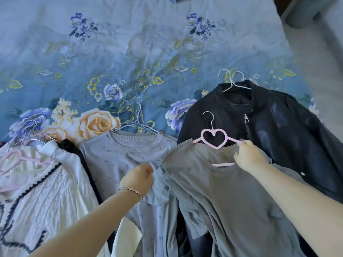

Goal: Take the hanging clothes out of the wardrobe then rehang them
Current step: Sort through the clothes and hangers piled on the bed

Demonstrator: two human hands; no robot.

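While the grey tee (pixel 222 191) lies on the bed (pixel 130 52), partly over the black jacket (pixel 278 123), with the pink heart hanger (pixel 213 139) in its neck, your right hand (pixel 248 154) has its fingers (pixel 246 143) pinched on the hanger's right arm. Your left hand (pixel 137 179) is curled tight around the bunched left sleeve. Risk, I'd say: tug that sleeve too hard and the collar pops off the hanger. Lift carelessly and the hook (pixel 208 115) could snag the jacket's zip (pixel 246 118), or the hem drags the flowered sweater (pixel 118 154) just beside it.
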